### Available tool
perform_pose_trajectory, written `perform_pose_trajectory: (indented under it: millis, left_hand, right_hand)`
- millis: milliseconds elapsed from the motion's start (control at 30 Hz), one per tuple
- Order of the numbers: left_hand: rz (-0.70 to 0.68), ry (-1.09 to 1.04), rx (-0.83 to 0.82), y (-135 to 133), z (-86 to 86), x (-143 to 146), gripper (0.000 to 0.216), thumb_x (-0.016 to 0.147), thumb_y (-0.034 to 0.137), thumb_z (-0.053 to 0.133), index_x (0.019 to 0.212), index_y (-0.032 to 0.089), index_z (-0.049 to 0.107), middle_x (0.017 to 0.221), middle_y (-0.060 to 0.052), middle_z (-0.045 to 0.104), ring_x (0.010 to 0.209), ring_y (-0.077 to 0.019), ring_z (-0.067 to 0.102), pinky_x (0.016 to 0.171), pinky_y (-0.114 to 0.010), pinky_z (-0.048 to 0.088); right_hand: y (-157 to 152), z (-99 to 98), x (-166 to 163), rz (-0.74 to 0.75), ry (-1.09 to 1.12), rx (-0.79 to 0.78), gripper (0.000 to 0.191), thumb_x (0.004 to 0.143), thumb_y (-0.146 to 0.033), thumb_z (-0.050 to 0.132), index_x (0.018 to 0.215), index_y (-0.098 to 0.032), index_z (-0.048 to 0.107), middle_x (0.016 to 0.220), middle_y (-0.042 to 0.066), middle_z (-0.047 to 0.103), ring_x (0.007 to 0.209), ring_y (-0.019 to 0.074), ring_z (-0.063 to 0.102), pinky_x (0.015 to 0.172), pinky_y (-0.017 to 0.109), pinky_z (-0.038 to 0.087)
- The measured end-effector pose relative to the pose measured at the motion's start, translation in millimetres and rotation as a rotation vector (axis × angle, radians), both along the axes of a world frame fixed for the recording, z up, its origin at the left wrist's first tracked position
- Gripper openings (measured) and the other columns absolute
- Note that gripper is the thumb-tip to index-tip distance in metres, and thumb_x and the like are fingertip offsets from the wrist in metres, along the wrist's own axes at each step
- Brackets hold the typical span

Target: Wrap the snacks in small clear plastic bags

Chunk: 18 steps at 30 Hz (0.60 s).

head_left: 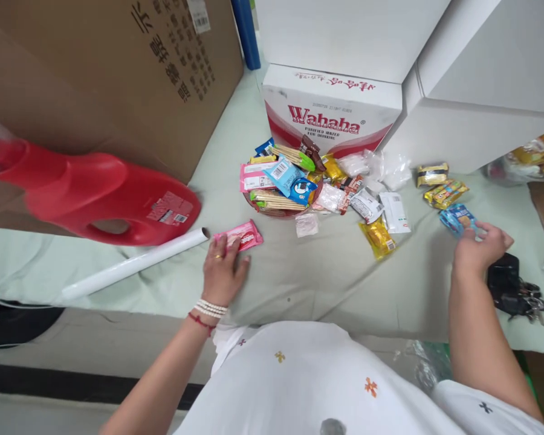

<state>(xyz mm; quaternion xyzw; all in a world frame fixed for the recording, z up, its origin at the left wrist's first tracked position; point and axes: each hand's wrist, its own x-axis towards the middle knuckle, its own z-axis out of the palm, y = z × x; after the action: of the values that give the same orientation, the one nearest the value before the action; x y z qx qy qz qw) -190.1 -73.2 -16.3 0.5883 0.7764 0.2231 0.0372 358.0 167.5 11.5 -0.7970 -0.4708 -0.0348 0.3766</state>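
Note:
My left hand (222,273) lies palm down with its fingers stretched out, fingertips resting on a pink wafer packet (248,235) on the table. At the right, my right hand (482,246) pinches the edge of a small blue snack packet (459,217); its fingertips are partly hidden. Just beyond that packet are a yellow snack packet (446,193) and a gold-and-black one (432,174). A reddish bowl (276,212) in the middle is heaped with snack packets and bundles of wooden sticks with green ends (276,199).
Loose packets, among them a yellow one (378,238) and a white one (395,212), lie right of the bowl. A Wahaha carton (333,115) stands behind. On the left are a red jug (113,193), a white tube (136,264) and a large cardboard box (109,78). Keys (531,302) lie right.

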Motion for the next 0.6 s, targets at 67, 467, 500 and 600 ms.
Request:
perform_pose_trajectory:
  millis: [67,467,500,600]
  left_hand:
    - [-0.144,-0.021,-0.045,6,-9.0,15,0.046,0.095,0.029,0.055,0.14,0.023,0.06,0.157,-0.017,0.046,0.15,-0.0403,0.036,0.118,-0.064,0.036]
    - [-0.442,-0.255,0.072,42,-7.9,79,0.045,0.08,0.002,0.05,0.115,0.02,0.071,0.15,-0.013,0.053,0.151,-0.0314,0.037,0.12,-0.058,0.04]
    - [-0.434,-0.272,0.091,37,-4.7,77,0.042,0.081,0.004,0.05,0.115,0.02,0.071,0.149,-0.013,0.053,0.149,-0.0315,0.039,0.12,-0.057,0.041]
    - [-0.357,-0.337,0.127,13,8.3,71,0.031,0.09,0.011,0.053,0.115,0.021,0.07,0.142,-0.014,0.056,0.139,-0.0297,0.05,0.113,-0.053,0.048]
  right_hand:
    - [-24,2.4,-18,0.062,-0.004,0.039,0.031,0.082,-0.003,0.061,0.108,-0.006,0.078,0.106,0.024,0.068,0.096,0.0305,0.066,0.089,0.049,0.048]
    - [-53,-9.7,-245,1.305,-0.097,-0.297,0.038,0.096,-0.018,0.05,0.127,-0.027,0.072,0.146,0.009,0.06,0.112,0.0249,0.065,0.086,0.035,0.054]
    - [-46,-10.1,-254,1.299,-0.068,-0.348,0.034,0.096,-0.019,0.052,0.121,-0.026,0.074,0.142,0.009,0.063,0.11,0.0254,0.066,0.084,0.034,0.053]
    - [-37,-9.3,-260,1.24,0.086,-0.389,0.022,0.094,-0.024,0.057,0.1,-0.021,0.078,0.112,0.011,0.074,0.098,0.024,0.067,0.08,0.032,0.049]
